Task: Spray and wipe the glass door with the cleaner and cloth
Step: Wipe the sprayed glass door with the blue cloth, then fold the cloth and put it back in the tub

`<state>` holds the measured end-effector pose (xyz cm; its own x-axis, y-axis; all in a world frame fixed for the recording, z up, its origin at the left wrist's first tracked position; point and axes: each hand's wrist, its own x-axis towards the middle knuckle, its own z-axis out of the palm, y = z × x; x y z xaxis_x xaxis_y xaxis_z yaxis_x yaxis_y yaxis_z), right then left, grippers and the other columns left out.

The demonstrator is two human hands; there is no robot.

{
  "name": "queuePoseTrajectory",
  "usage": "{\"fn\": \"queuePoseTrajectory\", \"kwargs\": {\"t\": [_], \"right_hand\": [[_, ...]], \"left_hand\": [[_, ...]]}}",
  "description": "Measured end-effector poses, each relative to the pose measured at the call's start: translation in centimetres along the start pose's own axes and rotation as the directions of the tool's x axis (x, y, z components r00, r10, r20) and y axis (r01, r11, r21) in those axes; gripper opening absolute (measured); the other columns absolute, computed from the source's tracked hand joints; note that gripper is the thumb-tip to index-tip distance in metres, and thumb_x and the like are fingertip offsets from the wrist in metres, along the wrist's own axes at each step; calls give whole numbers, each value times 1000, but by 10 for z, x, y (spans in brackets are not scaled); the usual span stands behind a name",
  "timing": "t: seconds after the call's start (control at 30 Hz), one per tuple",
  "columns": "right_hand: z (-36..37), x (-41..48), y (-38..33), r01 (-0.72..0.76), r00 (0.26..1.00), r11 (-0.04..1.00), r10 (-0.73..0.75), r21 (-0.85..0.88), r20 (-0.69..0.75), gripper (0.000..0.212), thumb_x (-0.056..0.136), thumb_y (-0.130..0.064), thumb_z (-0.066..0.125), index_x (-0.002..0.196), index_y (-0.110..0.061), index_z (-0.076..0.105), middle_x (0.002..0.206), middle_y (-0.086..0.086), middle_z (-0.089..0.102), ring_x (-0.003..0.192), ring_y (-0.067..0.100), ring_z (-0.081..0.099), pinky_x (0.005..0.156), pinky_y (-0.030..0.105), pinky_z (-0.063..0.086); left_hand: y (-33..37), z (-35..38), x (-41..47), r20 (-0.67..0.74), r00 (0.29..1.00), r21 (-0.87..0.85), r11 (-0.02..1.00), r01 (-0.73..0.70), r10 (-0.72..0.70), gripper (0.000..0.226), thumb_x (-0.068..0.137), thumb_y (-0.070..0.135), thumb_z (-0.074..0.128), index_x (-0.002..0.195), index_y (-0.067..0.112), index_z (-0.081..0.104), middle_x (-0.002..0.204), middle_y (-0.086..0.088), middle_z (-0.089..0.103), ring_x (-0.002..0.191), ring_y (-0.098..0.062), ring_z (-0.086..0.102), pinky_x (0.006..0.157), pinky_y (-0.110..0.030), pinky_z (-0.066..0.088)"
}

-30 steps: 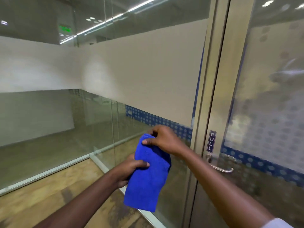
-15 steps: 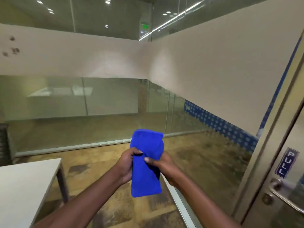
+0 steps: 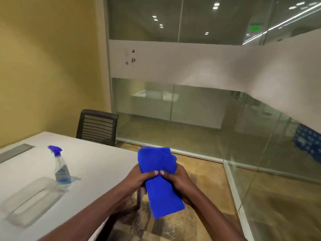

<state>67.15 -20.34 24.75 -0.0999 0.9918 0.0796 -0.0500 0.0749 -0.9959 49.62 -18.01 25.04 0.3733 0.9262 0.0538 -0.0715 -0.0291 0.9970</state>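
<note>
A folded blue cloth (image 3: pixel 161 185) is held upright in front of me, just past the table's right corner. My left hand (image 3: pixel 139 178) grips its left side and my right hand (image 3: pixel 177 180) grips its right side, fingertips meeting at its middle. A clear spray bottle (image 3: pixel 60 166) with a blue trigger head stands upright on the white table (image 3: pixel 97 164), to the left of both hands and apart from them. The glass door is out of view; only glass partition walls (image 3: pixel 191 110) with a frosted band show ahead and to the right.
A clear rectangular tray (image 3: pixel 33 199) lies on the table near the bottle. A black mesh-back chair (image 3: pixel 97 126) stands behind the table against the yellow wall (image 3: pixel 43 66). A grey cable hatch (image 3: pixel 15 151) is set in the tabletop. Patterned floor lies below.
My view has swung left, away from the door with the PULL sign, toward the table and spray bottle. Both hands have kept hold of the cloth and drawn it closer together.
</note>
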Motion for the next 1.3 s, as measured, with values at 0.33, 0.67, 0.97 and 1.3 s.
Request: {"fn": "queuePoseTrajectory", "kwargs": {"t": [0.33,0.67,0.97,1.3], "right_hand": [[141,142,47,-133,913,991,122,1,390,44,86,-25,68,126,-20,53,119,9,68,106,30,67,91,48,55],[287,241,83,-189,714,980,181,-63,676,48,92,-39,58,135,-23,47,129,3,63,115,17,63,94,32,52],[384,293,126,-168,616,984,151,-58,773,38,93,-19,60,129,-28,52,124,0,66,115,19,63,93,37,54],[483,360,212,-327,500,944,212,-43,840,35,95,-26,58,129,-29,50,124,2,66,114,25,64,87,39,56]], "left_hand": [[-31,-178,6,-258,960,6,993,117,-111,58,68,33,71,122,25,53,106,1,74,96,-19,71,73,-29,57],[-35,-319,-7,-419,888,-166,978,129,-189,64,70,29,78,129,21,54,121,-9,70,111,-29,66,93,-43,56],[-69,-387,-37,-771,635,-31,999,30,-43,62,72,28,78,127,36,51,119,8,70,105,-13,68,69,-26,56],[-124,-473,-26,-930,352,-79,993,87,-105,96,57,45,75,141,45,29,132,1,56,112,-15,63,86,-32,56]]}}
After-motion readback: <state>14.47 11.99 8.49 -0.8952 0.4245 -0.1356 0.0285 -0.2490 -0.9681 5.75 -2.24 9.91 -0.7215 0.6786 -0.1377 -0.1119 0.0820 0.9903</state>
